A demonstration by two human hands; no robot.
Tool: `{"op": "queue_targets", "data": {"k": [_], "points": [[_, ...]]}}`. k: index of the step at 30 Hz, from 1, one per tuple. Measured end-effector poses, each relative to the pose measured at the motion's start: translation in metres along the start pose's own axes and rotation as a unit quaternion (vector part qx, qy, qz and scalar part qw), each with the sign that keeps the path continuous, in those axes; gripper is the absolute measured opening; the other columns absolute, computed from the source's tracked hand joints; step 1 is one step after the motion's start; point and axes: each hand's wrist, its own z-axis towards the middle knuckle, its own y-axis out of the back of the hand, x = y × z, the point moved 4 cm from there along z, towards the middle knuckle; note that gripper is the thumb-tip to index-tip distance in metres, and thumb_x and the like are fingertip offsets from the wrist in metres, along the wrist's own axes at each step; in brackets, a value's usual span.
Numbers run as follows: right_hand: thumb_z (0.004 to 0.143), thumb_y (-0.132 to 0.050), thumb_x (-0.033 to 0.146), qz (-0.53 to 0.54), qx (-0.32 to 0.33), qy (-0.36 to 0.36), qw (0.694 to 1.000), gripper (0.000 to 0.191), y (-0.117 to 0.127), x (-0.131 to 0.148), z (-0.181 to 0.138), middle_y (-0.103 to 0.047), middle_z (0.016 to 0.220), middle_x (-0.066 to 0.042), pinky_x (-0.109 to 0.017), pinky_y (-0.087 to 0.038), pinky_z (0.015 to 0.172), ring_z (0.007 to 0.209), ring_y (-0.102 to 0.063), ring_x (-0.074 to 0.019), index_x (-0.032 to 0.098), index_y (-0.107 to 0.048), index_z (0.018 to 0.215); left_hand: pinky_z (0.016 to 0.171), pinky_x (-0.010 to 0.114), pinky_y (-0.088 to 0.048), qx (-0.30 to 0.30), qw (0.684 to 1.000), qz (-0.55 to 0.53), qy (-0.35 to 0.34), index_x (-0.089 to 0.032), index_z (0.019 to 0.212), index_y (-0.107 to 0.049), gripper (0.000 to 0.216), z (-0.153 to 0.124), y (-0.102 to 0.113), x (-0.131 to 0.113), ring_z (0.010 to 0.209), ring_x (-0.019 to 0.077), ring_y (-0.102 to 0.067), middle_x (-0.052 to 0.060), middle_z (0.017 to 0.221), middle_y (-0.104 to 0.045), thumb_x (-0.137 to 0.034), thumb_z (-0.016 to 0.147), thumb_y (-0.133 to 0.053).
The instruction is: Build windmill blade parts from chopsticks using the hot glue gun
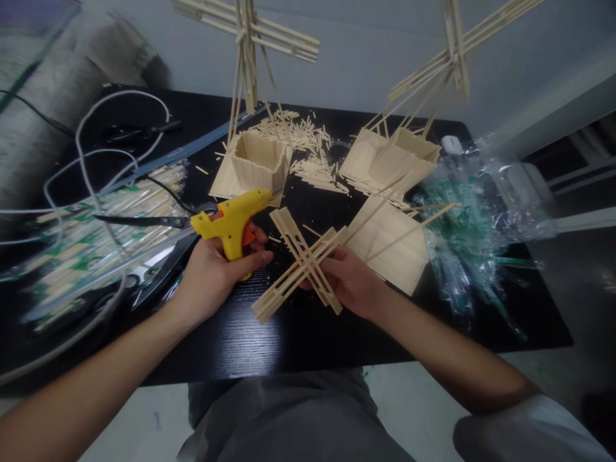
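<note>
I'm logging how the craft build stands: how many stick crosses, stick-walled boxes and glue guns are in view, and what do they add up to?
Stick crosses: 3
Stick-walled boxes: 2
Yellow glue gun: 1
Total: 6

I take this for a handicraft corner, in a home or small workshop, I cannot tell which. I see a black table [308, 350] with a plain wall [356, 64] behind it. Near the far edge are two stick models [260, 170] and loose cut sticks [317, 176]; packaged sticks [67, 260] and scissors [142, 221] lie toward the left edge, plastic wrappers [464, 224] along the right, with a yellow glue gun [234, 221] held between.
</note>
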Motion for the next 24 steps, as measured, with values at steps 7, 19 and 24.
{"op": "queue_targets", "data": {"k": [7,19,24], "points": [[0.072,-0.099,0.037,-0.001,0.000,0.002,1.000,0.033,-0.0015,0.0015,-0.0004,-0.083,0.094,-0.006,-0.038,-0.070,0.089,0.085,-0.080,-0.0200,0.017,-0.080,0.090,0.085,0.033,-0.059,0.001,1.000,0.006,-0.005,-0.024,0.094,-0.072,0.042,0.0000,-0.0005,-0.0010,0.084,0.0188,-0.069,0.000,0.096,-0.074,-0.029,0.062,-0.100],[0.074,-0.099,0.041,0.014,0.000,0.001,1.000,0.037,0.0003,-0.0014,0.0008,-0.082,0.098,-0.006,-0.036,-0.069,0.094,0.088,-0.080,-0.0182,0.017,-0.082,0.096,0.084,0.032,-0.058,-0.001,1.000,0.014,-0.011,-0.024,0.093,-0.072,0.039,0.0003,0.0004,-0.0008,0.085,0.0190,-0.068,-0.001,0.096,-0.074,-0.028,0.064,-0.098],[0.072,-0.101,0.038,0.030,-0.005,0.007,1.000,0.041,0.0004,-0.0016,0.0005,-0.082,0.097,-0.005,-0.039,-0.069,0.094,0.088,-0.081,-0.0198,0.018,-0.079,0.101,0.080,0.029,-0.057,0.007,1.000,0.006,-0.014,-0.023,0.093,-0.074,0.031,0.0011,0.0017,0.0007,0.082,0.0167,-0.068,0.000,0.096,-0.074,-0.026,0.070,-0.095]]}}
